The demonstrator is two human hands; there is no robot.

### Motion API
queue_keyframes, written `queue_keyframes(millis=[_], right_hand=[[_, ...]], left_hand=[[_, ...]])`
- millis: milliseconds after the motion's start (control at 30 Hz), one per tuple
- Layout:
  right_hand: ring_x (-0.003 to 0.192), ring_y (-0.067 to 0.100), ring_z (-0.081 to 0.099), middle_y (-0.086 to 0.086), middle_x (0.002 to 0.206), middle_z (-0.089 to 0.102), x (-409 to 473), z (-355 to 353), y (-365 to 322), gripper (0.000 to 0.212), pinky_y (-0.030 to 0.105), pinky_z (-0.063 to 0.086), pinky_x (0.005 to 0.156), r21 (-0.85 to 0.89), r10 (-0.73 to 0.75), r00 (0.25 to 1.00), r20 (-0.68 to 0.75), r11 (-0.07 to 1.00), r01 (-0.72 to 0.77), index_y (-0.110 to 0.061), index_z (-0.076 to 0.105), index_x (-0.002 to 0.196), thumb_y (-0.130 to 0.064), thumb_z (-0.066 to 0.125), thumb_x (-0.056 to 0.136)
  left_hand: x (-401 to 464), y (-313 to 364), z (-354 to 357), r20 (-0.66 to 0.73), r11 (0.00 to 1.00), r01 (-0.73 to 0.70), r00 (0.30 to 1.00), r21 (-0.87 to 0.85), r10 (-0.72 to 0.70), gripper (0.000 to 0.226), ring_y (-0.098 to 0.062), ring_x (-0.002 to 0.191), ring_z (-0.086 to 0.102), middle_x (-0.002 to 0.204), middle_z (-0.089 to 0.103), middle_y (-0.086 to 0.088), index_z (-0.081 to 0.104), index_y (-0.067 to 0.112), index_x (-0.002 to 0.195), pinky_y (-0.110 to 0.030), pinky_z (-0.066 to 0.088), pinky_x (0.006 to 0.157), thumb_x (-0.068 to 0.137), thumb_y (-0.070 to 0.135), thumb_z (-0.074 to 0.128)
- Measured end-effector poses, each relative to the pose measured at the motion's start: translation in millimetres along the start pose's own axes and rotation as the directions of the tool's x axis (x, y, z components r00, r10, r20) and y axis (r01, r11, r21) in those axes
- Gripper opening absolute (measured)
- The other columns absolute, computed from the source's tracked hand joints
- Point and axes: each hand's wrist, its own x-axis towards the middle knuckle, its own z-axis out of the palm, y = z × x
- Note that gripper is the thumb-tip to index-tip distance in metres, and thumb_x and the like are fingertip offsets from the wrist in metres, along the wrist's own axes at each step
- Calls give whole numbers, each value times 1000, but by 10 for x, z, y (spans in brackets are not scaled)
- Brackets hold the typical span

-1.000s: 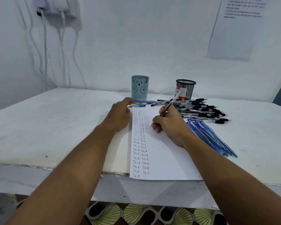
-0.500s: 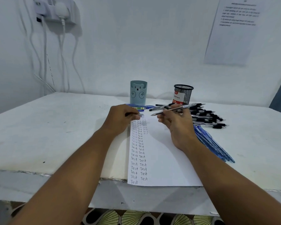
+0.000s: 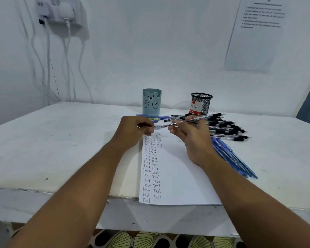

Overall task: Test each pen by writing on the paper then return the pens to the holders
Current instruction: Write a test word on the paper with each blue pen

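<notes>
My right hand (image 3: 190,138) holds a clear pen (image 3: 190,120) level above the top of the paper (image 3: 177,172), tip pointing left. My left hand (image 3: 132,133) pinches a clear pen cap (image 3: 157,127) right at that tip. The paper carries columns of the handwritten word "Test". A blue bear-faced holder (image 3: 151,102) and a black mesh holder (image 3: 200,103) stand behind the hands. A pile of black-capped pens (image 3: 225,128) lies to the right, with blue pens (image 3: 234,158) nearer me.
A few blue and green pens (image 3: 156,118) lie in front of the bear holder. The white table (image 3: 52,140) ends in a front edge near my forearms. A wall socket with cables (image 3: 61,15) hangs at the upper left; a printed sheet (image 3: 258,33) is taped upper right.
My right hand lifted the pen off the paper and turned it level. My left hand left the paper's edge and brought the cap up to the pen tip.
</notes>
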Motion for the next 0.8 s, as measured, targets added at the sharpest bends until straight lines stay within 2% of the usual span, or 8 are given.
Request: queue_keyframes(millis=[133,233,367,500,600,700,800], right_hand=[[73,34,70,21,90,66,20,10,-8,11,33,59,68,7,39,999,-9,999,-39,-6,51,90,3,53,97],[71,30,71,20,90,62,26,2,3,6,31,59,66,3,33,999,-13,999,-33,-4,52,95,1,54,97],[68,27,68,19,86,62,5,-36,7,39,29,58,63,-13,-54,998,-26,998,53,-12,39,112,11,62,90],[65,22,66,16,79,63,5,-51,15,35,27,56,59,-98,-78,997,-22,992,76,-13,41,103,9,65,88],[64,20,65,13,78,63,14,-60,28,35,26,55,58,-101,-62,998,-14,993,60,-16,42,97,8,65,88],[64,19,66,12,80,63,37,-65,37,34,26,55,59,-71,-67,998,-22,995,65,-15,41,97,8,64,89],[72,24,68,15,87,62,89,-1,40,36,31,59,71,-65,-109,994,-32,992,107,-19,40,101,9,60,91]], left_hand=[[-21,33,-1,5,1000,-15,1000,0,15,16,-2,59,66,79,69,-9,73,0,92,-7,46,65,77,-6,74],[-32,50,5,0,1000,-19,1000,2,19,17,1,60,66,80,69,-7,72,-1,92,-6,45,65,76,-7,74],[-23,45,5,8,1000,-14,1000,-18,14,15,-9,57,66,81,70,-13,73,-1,92,-12,49,62,77,-6,74],[3,23,23,-1,998,-28,1000,55,28,15,-3,50,60,69,69,-2,73,0,90,-17,52,56,81,-11,66],[31,16,45,-23,990,-64,997,123,68,21,-2,51,60,66,69,3,73,7,83,-24,55,59,80,-12,64],[60,27,78,-48,990,-93,994,107,99,19,1,50,60,66,68,2,74,2,86,-18,52,55,81,-13,62],[102,20,89,-72,996,-77,994,42,80,14,-4,51,59,73,70,-4,74,5,90,-14,50,57,84,-4,66]])
